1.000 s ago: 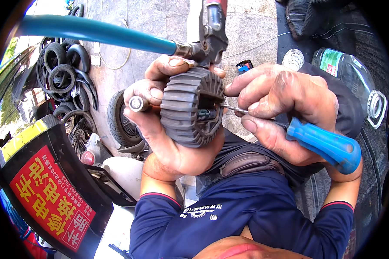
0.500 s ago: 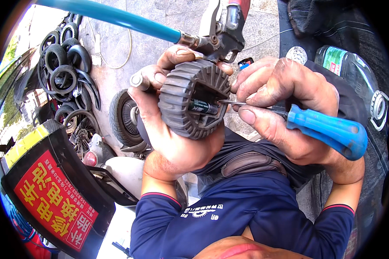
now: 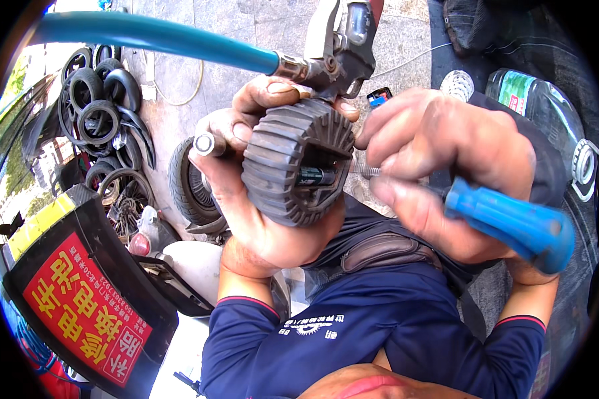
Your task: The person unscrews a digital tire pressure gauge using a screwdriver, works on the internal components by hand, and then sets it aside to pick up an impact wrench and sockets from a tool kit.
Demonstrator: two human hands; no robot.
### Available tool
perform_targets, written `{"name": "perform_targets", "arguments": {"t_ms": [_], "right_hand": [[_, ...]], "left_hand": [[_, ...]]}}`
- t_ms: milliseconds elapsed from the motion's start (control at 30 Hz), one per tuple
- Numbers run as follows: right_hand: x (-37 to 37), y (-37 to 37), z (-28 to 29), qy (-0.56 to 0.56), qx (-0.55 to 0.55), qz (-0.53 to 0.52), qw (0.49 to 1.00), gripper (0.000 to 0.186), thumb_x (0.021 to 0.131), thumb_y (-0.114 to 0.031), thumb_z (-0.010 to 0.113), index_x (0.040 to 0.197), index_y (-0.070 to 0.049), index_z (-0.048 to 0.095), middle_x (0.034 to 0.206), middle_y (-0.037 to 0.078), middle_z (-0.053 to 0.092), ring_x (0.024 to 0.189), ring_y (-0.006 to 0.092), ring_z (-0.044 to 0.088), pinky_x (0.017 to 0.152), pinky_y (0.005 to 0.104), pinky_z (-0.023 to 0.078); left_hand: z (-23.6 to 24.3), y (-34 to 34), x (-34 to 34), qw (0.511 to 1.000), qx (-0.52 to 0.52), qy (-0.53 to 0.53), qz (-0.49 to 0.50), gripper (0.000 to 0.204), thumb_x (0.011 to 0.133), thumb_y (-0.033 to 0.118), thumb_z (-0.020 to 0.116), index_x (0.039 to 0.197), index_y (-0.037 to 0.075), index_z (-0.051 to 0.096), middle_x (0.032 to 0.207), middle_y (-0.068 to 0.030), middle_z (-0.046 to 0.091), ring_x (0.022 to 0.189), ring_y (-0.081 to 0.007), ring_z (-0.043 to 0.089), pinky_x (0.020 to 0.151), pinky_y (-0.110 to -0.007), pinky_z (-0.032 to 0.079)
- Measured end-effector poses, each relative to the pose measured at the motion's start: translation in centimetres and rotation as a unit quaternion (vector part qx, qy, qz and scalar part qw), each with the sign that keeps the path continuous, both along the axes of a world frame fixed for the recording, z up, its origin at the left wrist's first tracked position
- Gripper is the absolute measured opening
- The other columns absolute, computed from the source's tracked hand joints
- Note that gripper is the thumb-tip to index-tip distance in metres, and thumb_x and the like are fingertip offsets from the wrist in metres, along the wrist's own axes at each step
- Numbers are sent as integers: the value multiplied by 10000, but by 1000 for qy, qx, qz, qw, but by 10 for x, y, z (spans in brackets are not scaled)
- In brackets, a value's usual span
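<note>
My left hand (image 3: 259, 236) grips a black ribbed rubber housing (image 3: 276, 166), with a small metal cylinder (image 3: 209, 144) between its fingers. Inside the housing's opening lies a dark cylindrical cell (image 3: 316, 176). The housing joins a metal inflator gun (image 3: 343, 60), which has a thick teal hose (image 3: 160, 41) coupled to it. My right hand (image 3: 459, 146), blurred, is closed on a blue-handled screwdriver (image 3: 506, 223). A thin threaded metal piece (image 3: 369, 171) runs from its fingers toward the housing; where that piece ends is too blurred to tell.
Old tyres (image 3: 96, 120) pile at the left beside a wheel (image 3: 193, 186). A black sign board with a red panel (image 3: 80, 292) stands lower left. A large clear plastic bottle (image 3: 539, 113) lies at right, near a small red-and-blue item (image 3: 378, 96) on the paved ground.
The screwdriver handle has moved downward and slightly right since half a second ago, along with my right hand, now blurred. The housing in my left hand has tilted a little.
</note>
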State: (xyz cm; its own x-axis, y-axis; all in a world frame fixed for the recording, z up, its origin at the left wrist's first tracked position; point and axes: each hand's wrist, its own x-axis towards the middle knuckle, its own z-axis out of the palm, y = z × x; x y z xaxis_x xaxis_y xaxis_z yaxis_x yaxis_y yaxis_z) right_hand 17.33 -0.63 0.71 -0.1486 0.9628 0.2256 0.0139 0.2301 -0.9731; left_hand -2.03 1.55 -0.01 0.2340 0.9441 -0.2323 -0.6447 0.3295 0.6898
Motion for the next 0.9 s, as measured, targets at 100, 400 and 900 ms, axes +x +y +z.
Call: {"name": "perform_targets", "arguments": {"t_ms": [100,400,900], "right_hand": [[-1,-1,-2,13,0,3,1000,202,762,54,768,846,-19,599,821,158,698,855,309,711,789,420,579],[2,-5,10,-44,-79,-14,996,178,799,37,761,844,-13,596,840,141,684,902,279,714,846,405,568],[-2,-8,8,19,-83,-30,996,178,806,22,769,845,-1,597,848,149,679,898,283,698,831,400,559]], "left_hand": [[1,0,2,1000,8,6,7,529,1034,652,356,1188,178,531,1287,-115,561,1132,-391,599,1001,-547,501],[-9,7,1,995,83,-38,-44,466,1066,595,333,1140,188,548,1290,-79,588,1140,-379,611,1034,-572,480],[-2,4,2,997,68,2,-38,418,1081,551,337,1156,219,580,1301,-70,599,1117,-405,621,1018,-573,486]]}}
